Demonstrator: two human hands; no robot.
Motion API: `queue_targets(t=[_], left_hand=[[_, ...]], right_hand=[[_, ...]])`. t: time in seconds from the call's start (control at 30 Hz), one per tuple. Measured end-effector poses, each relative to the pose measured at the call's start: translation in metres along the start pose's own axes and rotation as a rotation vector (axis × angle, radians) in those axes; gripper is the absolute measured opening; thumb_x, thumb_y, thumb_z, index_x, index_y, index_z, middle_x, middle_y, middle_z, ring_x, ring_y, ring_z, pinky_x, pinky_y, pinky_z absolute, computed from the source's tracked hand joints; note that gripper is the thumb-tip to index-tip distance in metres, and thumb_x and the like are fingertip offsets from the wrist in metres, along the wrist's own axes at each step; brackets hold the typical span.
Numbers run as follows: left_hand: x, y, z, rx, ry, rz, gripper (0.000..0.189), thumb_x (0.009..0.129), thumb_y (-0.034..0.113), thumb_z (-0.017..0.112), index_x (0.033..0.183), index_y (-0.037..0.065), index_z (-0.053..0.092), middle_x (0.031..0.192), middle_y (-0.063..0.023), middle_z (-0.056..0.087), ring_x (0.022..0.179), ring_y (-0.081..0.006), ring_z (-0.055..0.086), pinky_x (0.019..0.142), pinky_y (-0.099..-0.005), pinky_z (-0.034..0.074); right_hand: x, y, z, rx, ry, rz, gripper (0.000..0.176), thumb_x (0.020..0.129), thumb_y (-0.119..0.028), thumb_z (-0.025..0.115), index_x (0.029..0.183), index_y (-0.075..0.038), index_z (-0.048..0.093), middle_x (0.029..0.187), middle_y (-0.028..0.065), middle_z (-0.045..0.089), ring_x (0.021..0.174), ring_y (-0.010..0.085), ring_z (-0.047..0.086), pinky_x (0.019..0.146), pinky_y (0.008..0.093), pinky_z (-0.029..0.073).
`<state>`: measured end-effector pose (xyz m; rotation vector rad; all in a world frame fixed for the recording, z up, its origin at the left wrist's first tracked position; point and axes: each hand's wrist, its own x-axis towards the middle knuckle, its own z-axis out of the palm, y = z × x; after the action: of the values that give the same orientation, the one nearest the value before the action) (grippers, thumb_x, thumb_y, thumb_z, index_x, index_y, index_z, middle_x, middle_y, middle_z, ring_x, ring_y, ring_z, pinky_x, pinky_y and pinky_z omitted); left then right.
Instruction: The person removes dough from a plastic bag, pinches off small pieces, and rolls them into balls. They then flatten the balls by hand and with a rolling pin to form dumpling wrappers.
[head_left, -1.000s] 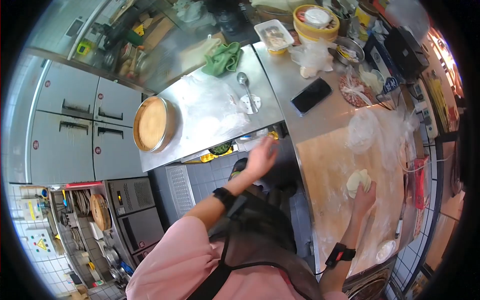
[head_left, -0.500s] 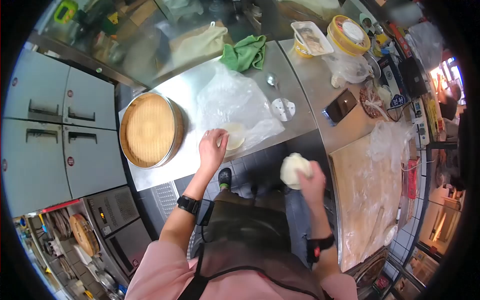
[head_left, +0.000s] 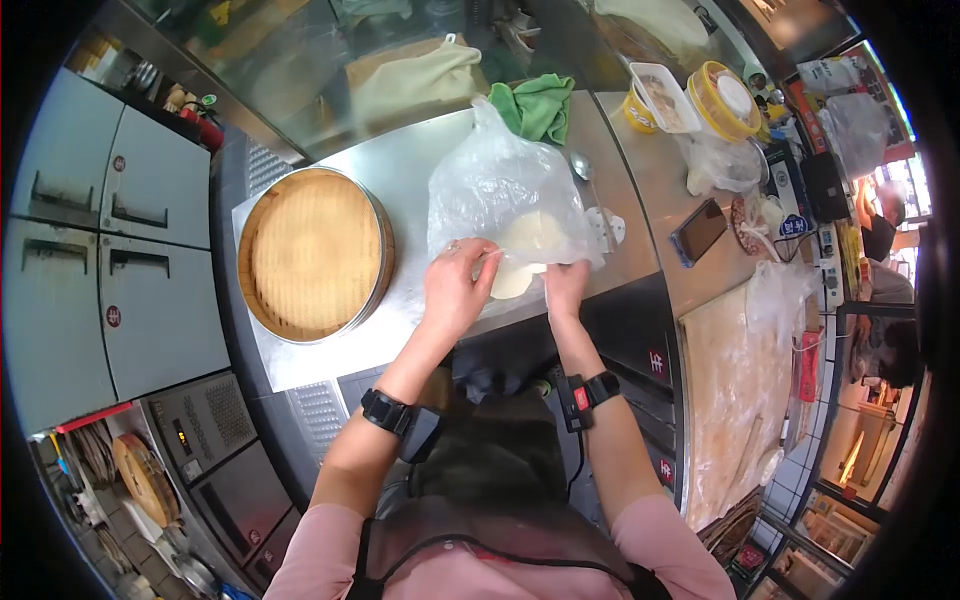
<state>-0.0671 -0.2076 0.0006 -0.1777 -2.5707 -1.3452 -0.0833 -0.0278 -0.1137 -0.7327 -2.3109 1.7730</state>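
Observation:
A clear plastic bag (head_left: 480, 190) lies spread on the steel counter. A flat round dough wrapper (head_left: 537, 230) shows through the plastic. Another pale wrapper (head_left: 512, 281) sticks out below the bag's near edge, between my hands. At that edge, my left hand (head_left: 460, 288) has its fingers closed on the plastic. My right hand (head_left: 566, 288) pinches the same edge a little further right; its fingertips are partly hidden. To the left of my hands stands a round bamboo steamer (head_left: 315, 255) with a metal rim, nothing on its woven base.
A green cloth (head_left: 535, 108), a metal spoon (head_left: 581, 166) and a white perforated scoop (head_left: 606, 228) lie beyond the bag. On the right are a phone (head_left: 700, 232), tubs and a floured wooden board (head_left: 735, 400). White cabinets (head_left: 150, 270) stand left.
My right hand has come from the right, over the floor, to the bag with its dough wrapper. Both hands now hold the bag's edge. The view has shifted slightly.

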Motion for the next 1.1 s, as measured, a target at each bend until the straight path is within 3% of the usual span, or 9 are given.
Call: queue_targets(t=[0.1,0.23,0.33,0.4,0.73,0.9,1.0,1.03,1.1], left_hand=[[-0.002,-0.005,0.005,0.008,-0.044,-0.029,0.01,0.083,0.012,0.065,0.088,0.003,0.064,0.081,-0.0136,0.065,0.076,-0.0297,0.064,0.068,-0.0355,0.05],[-0.003,-0.003,0.01,-0.006,-0.082,-0.066,0.011,0.084,0.012,0.064,0.089,0.003,0.064,0.082,-0.0137,0.066,0.077,-0.0286,0.066,0.069,-0.0347,0.051],[-0.004,-0.001,0.014,-0.04,-0.107,-0.123,0.011,0.084,0.012,0.064,0.09,0.002,0.064,0.083,-0.0134,0.066,0.079,-0.0268,0.066,0.07,-0.0333,0.051],[-0.005,0.001,0.014,-0.05,-0.118,-0.143,0.012,0.084,0.012,0.064,0.091,0.002,0.064,0.084,-0.0132,0.067,0.079,-0.0258,0.067,0.071,-0.0325,0.051],[-0.014,0.008,0.014,-0.015,-0.093,-0.124,0.011,0.082,0.007,0.064,0.092,0.003,0.063,0.085,-0.0123,0.065,0.079,-0.027,0.065,0.071,-0.0341,0.05],[-0.042,0.033,-0.005,-0.038,0.148,-0.042,0.012,0.08,0.001,0.062,0.092,0.001,0.06,0.085,-0.0141,0.062,0.079,-0.0291,0.062,0.072,-0.036,0.048],[-0.095,0.014,0.018,-0.673,-0.274,-0.678,0.02,0.095,0.018,0.055,0.105,0.001,0.059,0.099,-0.0091,0.065,0.09,-0.0216,0.062,0.082,-0.0342,0.048],[-0.099,0.011,0.025,-0.668,-0.275,-0.678,0.02,0.095,0.018,0.055,0.105,0.001,0.059,0.099,-0.0091,0.065,0.09,-0.0216,0.062,0.082,-0.0342,0.048],[-0.104,0.004,0.036,-1.295,-0.184,-1.224,0.041,0.099,0.036,0.044,0.122,0.002,0.051,0.111,-0.0095,0.061,0.104,-0.0192,0.058,0.093,-0.0334,0.045]], right_hand=[[-0.034,-0.014,-0.01,-0.373,0.197,-0.265,0.018,0.079,-0.005,0.061,0.094,0.005,0.058,0.093,0.0185,0.06,0.091,0.0402,0.058,0.077,0.044,0.046],[-0.053,-0.028,-0.02,-0.378,0.193,-0.317,0.016,0.078,-0.006,0.063,0.091,0.001,0.056,0.093,0.0154,0.056,0.091,0.0386,0.056,0.076,0.044,0.045],[-0.056,-0.029,-0.027,-0.348,-0.12,-0.335,0.017,0.076,-0.006,0.065,0.09,-0.002,0.057,0.095,0.0138,0.056,0.092,0.0353,0.056,0.077,0.0425,0.046],[-0.056,-0.034,-0.025,-0.552,-0.37,-0.558,0.019,0.074,-0.007,0.068,0.09,-0.004,0.058,0.092,0.0117,0.055,0.089,0.032,0.056,0.076,0.042,0.046],[-0.049,-0.022,-0.013,-0.659,-0.374,-0.964,0.015,0.069,-0.007,0.067,0.08,-0.001,0.059,0.087,0.0136,0.055,0.085,0.0321,0.057,0.074,0.0426,0.048],[-0.05,-0.04,-0.014,-0.593,-0.338,-0.841,0.009,0.07,-0.005,0.063,0.078,-0.002,0.06,0.085,0.0141,0.058,0.081,0.0332,0.057,0.072,0.0441,0.048],[-0.059,-0.04,-0.025,-0.53,-0.338,-0.758,0.008,0.071,-0.004,0.062,0.078,-0.003,0.059,0.085,0.0134,0.057,0.08,0.0335,0.057,0.07,0.0443,0.047],[-0.064,-0.039,-0.029,-0.522,-0.359,-0.743,0.007,0.072,-0.004,0.062,0.078,-0.003,0.058,0.084,0.0127,0.056,0.08,0.0334,0.057,0.069,0.044,0.047],[-0.079,-0.043,-0.038,-0.49,-0.401,-0.763,0.009,0.071,-0.004,0.064,0.079,-0.005,0.058,0.083,0.0119,0.056,0.079,0.0326,0.056,0.067,0.0423,0.047]])
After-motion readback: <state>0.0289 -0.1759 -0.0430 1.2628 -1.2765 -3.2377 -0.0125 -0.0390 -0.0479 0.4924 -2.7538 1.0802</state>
